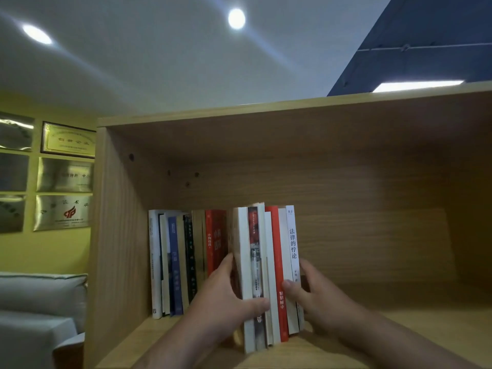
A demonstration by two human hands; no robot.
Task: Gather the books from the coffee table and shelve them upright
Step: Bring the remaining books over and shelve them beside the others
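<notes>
Vertically set between two hands, a clutch of white, grey and red-spined paperback books (269, 262) stood on the pale wooden bookcase shelf (431, 312), long axes upright, spines facing outward. The left hand (226, 296) clasped its left side, thumb curled across the spines; the right hand (319, 296) pinched its right side. The clutch sat just right of a shelved row of books (173, 262), nearer the shelf's front edge.

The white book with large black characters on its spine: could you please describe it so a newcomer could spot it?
In the wooden bookcase, a row of books stands upright, and the left hand and right hand hold a bundle at its right end. The white book is the bundle's rightmost, beside a red book; it alone carries large black characters down a white spine.
</notes>
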